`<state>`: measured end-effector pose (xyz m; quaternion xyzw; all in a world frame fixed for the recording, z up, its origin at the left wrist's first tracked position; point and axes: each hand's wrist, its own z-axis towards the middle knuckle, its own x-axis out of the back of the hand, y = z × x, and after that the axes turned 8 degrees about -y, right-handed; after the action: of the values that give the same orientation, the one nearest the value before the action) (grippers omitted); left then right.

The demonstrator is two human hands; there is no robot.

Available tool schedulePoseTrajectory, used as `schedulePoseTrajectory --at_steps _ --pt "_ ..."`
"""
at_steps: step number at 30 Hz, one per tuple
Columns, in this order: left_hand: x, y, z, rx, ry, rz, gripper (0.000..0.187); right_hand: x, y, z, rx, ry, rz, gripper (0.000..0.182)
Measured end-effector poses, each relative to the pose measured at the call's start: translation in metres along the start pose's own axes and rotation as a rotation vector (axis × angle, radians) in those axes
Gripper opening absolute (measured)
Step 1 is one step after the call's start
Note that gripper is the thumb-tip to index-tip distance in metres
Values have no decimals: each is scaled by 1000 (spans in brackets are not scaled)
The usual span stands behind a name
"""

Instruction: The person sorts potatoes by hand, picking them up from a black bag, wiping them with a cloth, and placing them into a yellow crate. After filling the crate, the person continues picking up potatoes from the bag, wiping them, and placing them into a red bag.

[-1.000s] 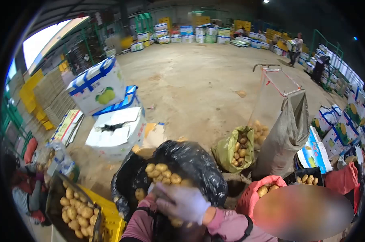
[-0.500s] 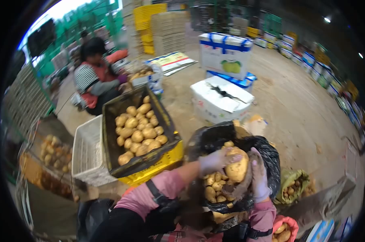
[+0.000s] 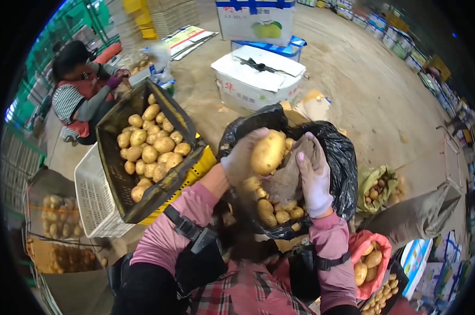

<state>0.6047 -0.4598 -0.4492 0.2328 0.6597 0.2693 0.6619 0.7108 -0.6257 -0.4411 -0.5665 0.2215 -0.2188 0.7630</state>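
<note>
On a dusty warehouse floor (image 3: pixel 363 79), at the frame's center, the left hand (image 3: pixel 239 158) grasps a large potato (image 3: pixel 268 152) and the right hand (image 3: pixel 316 185) pinches a gray cloth (image 3: pixel 289 177) over a black plastic bag (image 3: pixel 344 160) of potatoes (image 3: pixel 282 216), where a slack left grip could drop and bruise the large one.

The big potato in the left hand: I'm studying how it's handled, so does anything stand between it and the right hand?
Yes: a grey-brown cloth, held in the right hand, stands between that hand and the potato, above the black bag.
</note>
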Motion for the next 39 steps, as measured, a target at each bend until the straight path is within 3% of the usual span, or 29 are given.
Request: schedulePoseTrajectory --at_steps 3,5,7,8,9,10,11,13,15,17,19,20,21,22,23,24,26,29,30,32,33,34,36,38,39 --pt "2 5 -5 38 -49 -162 55 9 6 6 -51 45 218 59" --pt "0 1 -2 23 -36 -269 53 11 5 8 22 19 104 58" --pt "7 -13 4 -208 59 325 54 3 1 12 114 7 -7 57" --pt "10 -19 6 -152 10 42 52 -3 -6 8 121 -24 -4 62" --pt "-2 -16 7 -89 -12 -242 49 -2 -5 8 256 -78 -351 64" --pt "1 -17 9 -51 -23 -223 48 -1 -4 8 392 -132 -698 67" --pt "8 -18 9 -12 -34 -201 46 -9 -3 7 318 -151 -764 70" --pt "-1 -14 7 33 -13 -149 42 -10 8 11 231 -129 -424 63" --pt "1 -15 -7 -19 138 218 43 -15 18 14 7 -113 -17 52" --pt "-10 -10 -21 69 95 4 49 -16 26 20 -147 -25 164 46" --pt "-27 -7 -18 109 32 -109 57 -15 52 25 -45 -8 11 46" --pt "-61 -4 -23 120 181 -140 59 -15 65 28 -1 -1 -48 46" --pt "-51 -8 -18 72 241 -72 62 -13 76 30 34 1 -65 46" --pt "-23 -4 -19 138 7 106 62 -10 81 30 53 -13 4 45" --pt "-29 -14 -5 55 149 117 61 -8 85 31 64 -34 104 45" --pt "-19 -17 -7 43 210 135 60 -13 80 33 -29 -113 547 50" --pt "26 -15 -9 102 220 177 60 -7 60 25 -105 -150 445 55" --pt "34 -27 -2 118 168 333 59 7 33 12 -203 -128 279 59" --pt "27 -26 0 185 175 267 59 8 27 9 -234 -130 225 60" --pt "20 -11 0 372 200 -9 59 9 49 9 -54 -45 93 60" --pt "30 -20 4 254 194 5 51 10 24 2 -119 -62 193 60" --pt "31 -20 2 250 221 15 51 10 45 7 -87 -59 371 60" --pt "6 -22 7 194 320 142 53 6 19 2 -176 2 277 59" --pt "27 -25 8 184 174 46 53 -3 35 0 -52 70 369 49" --pt "29 -29 11 169 224 58 51 -7 43 -1 -61 92 235 50"
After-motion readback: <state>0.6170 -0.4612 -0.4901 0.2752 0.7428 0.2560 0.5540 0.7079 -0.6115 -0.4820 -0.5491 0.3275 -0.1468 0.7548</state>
